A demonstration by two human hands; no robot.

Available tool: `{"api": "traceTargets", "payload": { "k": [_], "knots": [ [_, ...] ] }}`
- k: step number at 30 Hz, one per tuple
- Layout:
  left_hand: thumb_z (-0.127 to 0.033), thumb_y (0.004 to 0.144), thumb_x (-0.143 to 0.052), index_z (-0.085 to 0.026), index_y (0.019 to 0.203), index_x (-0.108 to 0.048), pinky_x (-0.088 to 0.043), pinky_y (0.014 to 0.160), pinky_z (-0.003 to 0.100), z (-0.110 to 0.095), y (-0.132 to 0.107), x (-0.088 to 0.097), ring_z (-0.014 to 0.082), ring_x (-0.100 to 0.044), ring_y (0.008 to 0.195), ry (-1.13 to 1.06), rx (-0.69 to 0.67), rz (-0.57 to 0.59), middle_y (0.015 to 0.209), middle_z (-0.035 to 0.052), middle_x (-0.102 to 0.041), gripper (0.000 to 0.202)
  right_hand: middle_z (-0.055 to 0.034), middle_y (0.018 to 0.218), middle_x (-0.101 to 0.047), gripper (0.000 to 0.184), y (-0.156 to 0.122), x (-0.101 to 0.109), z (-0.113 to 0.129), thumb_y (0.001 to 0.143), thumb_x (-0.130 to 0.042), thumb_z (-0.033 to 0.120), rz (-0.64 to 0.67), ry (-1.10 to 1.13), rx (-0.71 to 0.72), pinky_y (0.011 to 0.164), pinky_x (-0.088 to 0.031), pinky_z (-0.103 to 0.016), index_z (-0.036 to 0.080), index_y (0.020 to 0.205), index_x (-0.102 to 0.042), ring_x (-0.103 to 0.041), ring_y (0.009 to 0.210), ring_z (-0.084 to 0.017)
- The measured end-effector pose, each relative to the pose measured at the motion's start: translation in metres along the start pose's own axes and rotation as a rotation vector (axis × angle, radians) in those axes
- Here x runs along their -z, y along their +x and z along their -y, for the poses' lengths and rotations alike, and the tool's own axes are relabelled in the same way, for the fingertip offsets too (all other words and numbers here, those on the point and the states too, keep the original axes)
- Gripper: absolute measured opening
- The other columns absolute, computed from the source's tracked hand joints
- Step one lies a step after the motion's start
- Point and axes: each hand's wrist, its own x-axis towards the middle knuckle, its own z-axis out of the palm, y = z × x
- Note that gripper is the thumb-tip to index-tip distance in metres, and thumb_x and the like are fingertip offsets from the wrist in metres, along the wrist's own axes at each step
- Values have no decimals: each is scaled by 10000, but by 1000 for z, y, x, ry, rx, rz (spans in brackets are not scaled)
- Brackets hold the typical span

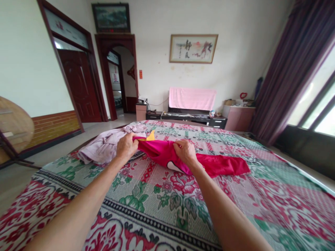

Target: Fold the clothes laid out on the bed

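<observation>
A bright pink garment (158,152) with a long red sleeve (227,165) stretches between my two hands. My left hand (127,146) is closed on its left end, beside a yellow patch (151,136) that sticks up along the upper edge. With fingers pinched, my right hand (185,152) grips the garment near its middle, above a white printed shape (175,166). To the right, the red sleeve lies flat on the flowered cloth (162,202). A pale pink garment (101,144) lies crumpled behind and left of my left hand.
The flowered cloth covers a broad surface before me. Beyond it, a low black cabinet (218,122) stands by the wall, with a pink cloth (192,98) draped above it. A round wooden board (15,125) leans at the far left. Purple curtains (293,66) hang right.
</observation>
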Motion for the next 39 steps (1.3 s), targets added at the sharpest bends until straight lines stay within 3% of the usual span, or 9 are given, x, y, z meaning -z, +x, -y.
{"api": "traceTargets", "payload": {
  "k": [4,8,13,18,22,26,31,36,39],
  "knots": [
    [-188,805,-435,-198,1123,-631,-453,803,297,2,-8,-2,243,-642,959,121,-81,128,1041,112,-692,373,-39,790,-698,333,9,22,2,853,-437,316,-290,179,-31,696,-421,-231,214,828,-753,-605,717,-156],
    [-219,805,-453,-185,1158,-633,-462,833,335,10,-10,-4,280,-641,986,121,-41,215,1038,137,-702,398,-25,684,-684,347,10,32,3,829,-441,341,-324,316,-117,650,-422,-230,185,819,-751,-597,675,-167],
    [-173,733,-470,-233,1063,-691,-459,900,280,0,-1,1,215,-631,1019,-292,-67,24,1096,37,-707,401,-15,664,-687,329,12,22,1,782,-478,361,-220,412,-143,620,-428,-236,184,836,-750,-594,639,-166],
    [-271,703,-507,-140,1125,-646,-507,636,294,-26,-4,21,172,-640,678,-996,18,272,907,73,-715,464,1,624,-634,267,10,23,13,761,-510,342,-58,565,-11,549,-386,-226,178,780,-721,-530,577,-130],
    [-336,660,-677,-161,1149,-653,-498,712,287,-40,-16,31,194,-640,807,-933,-199,613,908,54,-711,520,25,571,-561,249,1,33,33,789,-532,361,234,752,109,492,-336,-208,168,737,-680,-443,516,-88],
    [-368,717,-638,-172,893,-745,-486,716,285,-38,-18,25,189,-619,770,-818,-317,609,802,32,-702,284,3,719,-657,246,0,39,40,800,-561,384,403,899,146,571,-423,-215,186,874,-687,-539,600,-94],
    [-321,707,-650,-162,772,-752,-490,732,291,-9,-7,30,182,-616,737,-946,-250,790,797,59,-710,200,-42,791,-722,189,11,34,4,763,-548,195,195,456,-12,662,-463,-258,182,823,-726,-633,707,-148],
    [-271,621,-714,-172,725,-753,-507,739,333,14,-3,44,215,-635,735,-961,-146,944,707,66,-702,149,-51,806,-742,185,0,17,-24,708,-628,202,536,60,87,669,-447,-254,199,836,-761,-654,754,-184],
    [-241,620,-693,-168,738,-754,-494,733,289,16,-3,44,192,-630,737,-851,-175,1051,765,49,-721,151,-79,860,-740,213,-7,4,-22,690,-654,233,541,-61,47,678,-444,-254,186,869,-759,-653,804,-208]
  ]
}}
